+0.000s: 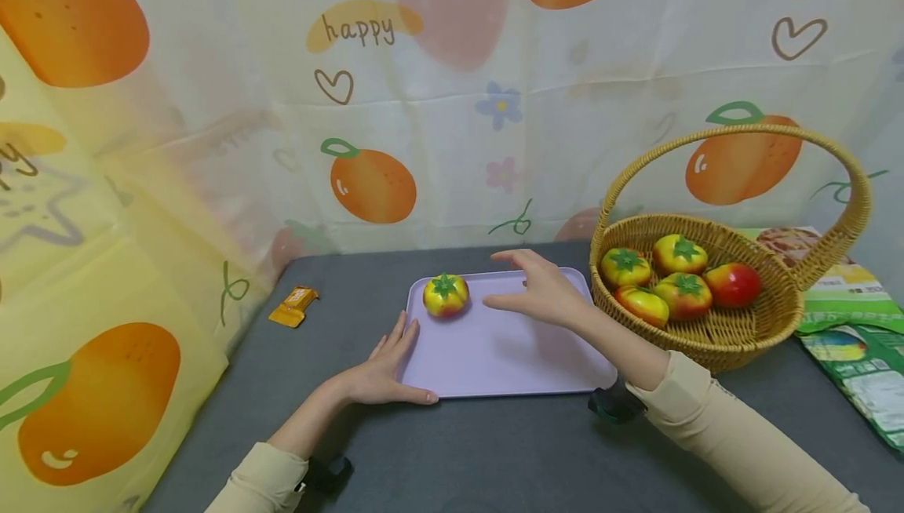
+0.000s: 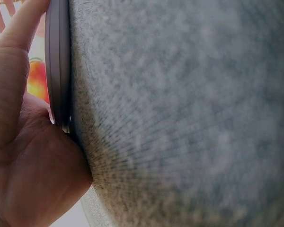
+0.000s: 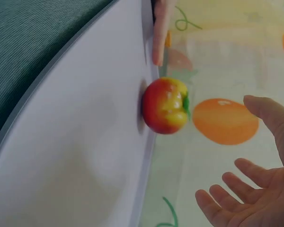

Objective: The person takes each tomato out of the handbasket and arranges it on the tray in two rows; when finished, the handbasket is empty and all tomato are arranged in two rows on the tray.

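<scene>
Gray table (image 1: 494, 450) held a purple tray (image 1: 494, 348) with 1 tomato (image 1: 446, 295). Your left hand (image 1: 384, 372) lay flat against the tray's edge; your right hand (image 1: 540, 289) hovered open, holding nothing.

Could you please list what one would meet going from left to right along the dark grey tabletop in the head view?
Small orange wrapped packet → left hand → red-yellow toy tomato on the lilac plastic tray → right hand → woven wicker basket → green printed bags.
</scene>
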A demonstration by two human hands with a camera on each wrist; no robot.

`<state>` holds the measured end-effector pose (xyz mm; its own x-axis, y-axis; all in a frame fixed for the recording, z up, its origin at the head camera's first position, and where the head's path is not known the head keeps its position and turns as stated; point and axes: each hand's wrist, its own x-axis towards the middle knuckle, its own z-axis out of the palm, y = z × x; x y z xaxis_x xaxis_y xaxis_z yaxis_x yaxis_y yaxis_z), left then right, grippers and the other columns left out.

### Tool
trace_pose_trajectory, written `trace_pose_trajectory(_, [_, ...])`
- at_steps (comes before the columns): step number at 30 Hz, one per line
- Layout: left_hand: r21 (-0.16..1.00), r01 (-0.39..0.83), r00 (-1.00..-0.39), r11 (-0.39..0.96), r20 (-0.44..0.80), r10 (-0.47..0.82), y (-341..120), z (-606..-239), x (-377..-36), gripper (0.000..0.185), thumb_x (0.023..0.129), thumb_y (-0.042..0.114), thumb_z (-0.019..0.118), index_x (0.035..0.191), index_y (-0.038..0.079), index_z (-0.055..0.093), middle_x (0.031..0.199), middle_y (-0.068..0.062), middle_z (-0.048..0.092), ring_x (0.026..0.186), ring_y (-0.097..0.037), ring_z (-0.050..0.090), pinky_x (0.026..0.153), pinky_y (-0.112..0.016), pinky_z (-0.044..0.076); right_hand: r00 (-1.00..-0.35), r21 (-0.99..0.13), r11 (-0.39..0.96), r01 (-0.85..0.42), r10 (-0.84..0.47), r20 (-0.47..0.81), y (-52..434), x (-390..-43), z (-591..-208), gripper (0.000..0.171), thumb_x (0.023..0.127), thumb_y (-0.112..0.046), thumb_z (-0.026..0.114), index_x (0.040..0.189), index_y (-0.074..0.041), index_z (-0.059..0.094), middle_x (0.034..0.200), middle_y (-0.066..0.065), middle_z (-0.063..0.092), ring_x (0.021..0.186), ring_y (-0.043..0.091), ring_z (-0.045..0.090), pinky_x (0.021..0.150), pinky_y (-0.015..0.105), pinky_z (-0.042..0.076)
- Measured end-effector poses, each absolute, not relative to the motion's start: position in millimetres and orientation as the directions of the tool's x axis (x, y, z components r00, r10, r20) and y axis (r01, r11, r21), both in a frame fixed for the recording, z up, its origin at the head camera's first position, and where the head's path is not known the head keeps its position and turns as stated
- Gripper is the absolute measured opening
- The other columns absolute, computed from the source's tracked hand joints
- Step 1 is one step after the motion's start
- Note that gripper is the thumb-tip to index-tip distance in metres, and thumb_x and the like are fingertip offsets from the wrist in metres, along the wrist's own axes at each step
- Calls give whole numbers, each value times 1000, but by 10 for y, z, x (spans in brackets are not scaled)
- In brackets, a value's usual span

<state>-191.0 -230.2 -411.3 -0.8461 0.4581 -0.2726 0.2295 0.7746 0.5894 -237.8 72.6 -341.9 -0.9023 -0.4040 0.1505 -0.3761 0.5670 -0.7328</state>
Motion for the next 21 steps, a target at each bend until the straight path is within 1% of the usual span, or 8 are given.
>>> trace_pose_trajectory(7, [592,224,-843,774,-280,458,-2302,-4123,-1917,122,76,60,75,157,10,-2,160,-11,-23,144,-43,-12,112,-62,-1,-909,-715,589,-377,-384,164,997,-2267,-3323,69,81,-38,79,139,-12,51,142,12,48,130,33,45,98,48,45])
trace_pose_trajectory(16, [591,210,-844,779,-293,450,-2304,-4136,-1928,122,76,60,74,157,11,-3,159,-11,-24,144,-43,-12,112,-62,-1,-916,-713,591,-377,-352,193,1320,-2184,-3289,68,81,-37,80,138,-11,52,138,13,50,127,33,47,97,50,46])
trace_pose_trajectory(21, [596,214,-842,774,-290,456,-2300,-4136,-1935,122,76,60,74,157,11,-3,159,-12,-23,144,-43,-13,112,-63,-1,-926,-683,634,-364,-323,193,1515,-2101,-3236,67,82,-42,78,137,-12,53,133,14,53,120,33,50,93,51,48])
